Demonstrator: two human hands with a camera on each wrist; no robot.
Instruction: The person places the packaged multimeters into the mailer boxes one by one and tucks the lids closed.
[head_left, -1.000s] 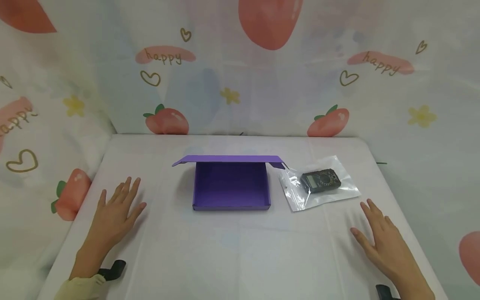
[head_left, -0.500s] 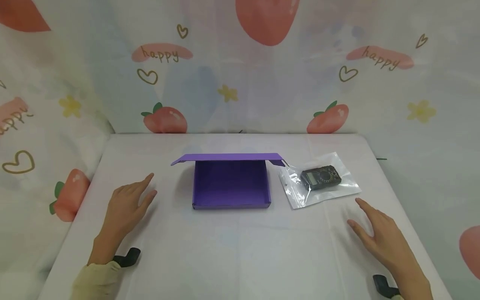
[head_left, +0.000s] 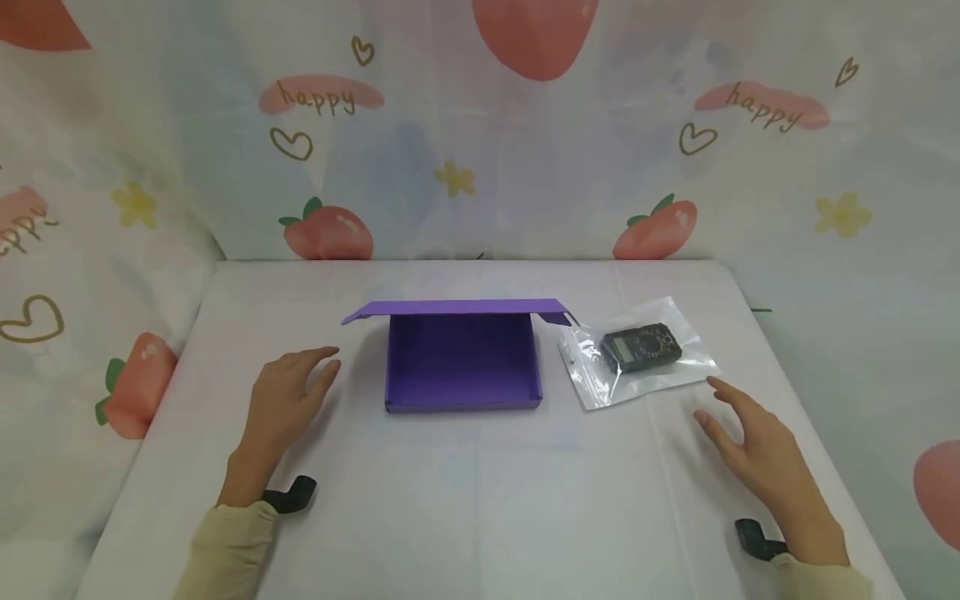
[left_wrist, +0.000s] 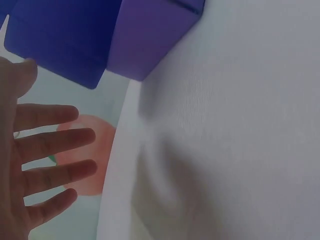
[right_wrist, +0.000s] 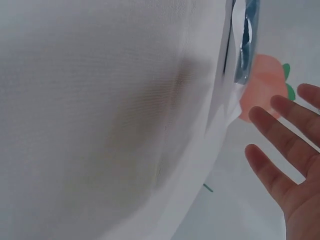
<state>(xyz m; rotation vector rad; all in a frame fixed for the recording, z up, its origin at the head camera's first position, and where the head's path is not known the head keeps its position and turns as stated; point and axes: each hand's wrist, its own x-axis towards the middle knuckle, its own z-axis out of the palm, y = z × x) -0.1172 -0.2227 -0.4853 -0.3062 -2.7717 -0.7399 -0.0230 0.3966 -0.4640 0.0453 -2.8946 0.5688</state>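
A purple cardboard box (head_left: pixel 463 362) stands in the middle of the table in the head view, its lid (head_left: pixel 461 307) raised at the back and its inside bare. To its left hovers my left hand (head_left: pixel 287 402), fingers extended toward the box and holding nothing. In the left wrist view the box's side wall (left_wrist: pixel 150 37) is close above the spread fingers. Right of the box lies a clear plastic bag (head_left: pixel 588 387) with a black digital multimeter (head_left: pixel 642 347) in it. My right hand (head_left: pixel 761 446) is just in front of the bag's right corner, fingers relaxed and holding nothing.
The table (head_left: pixel 480 508) wears a white cloth. A patterned curtain (head_left: pixel 525 167) with fruit and "happy" prints hangs behind it and at both sides. Black wrist mounts (head_left: pixel 292 495) show below each hand.
My left hand has moved right, nearer to the box, its fingers closer together than before. My right hand has moved slightly forward toward the bag. Box and bag stay in place.
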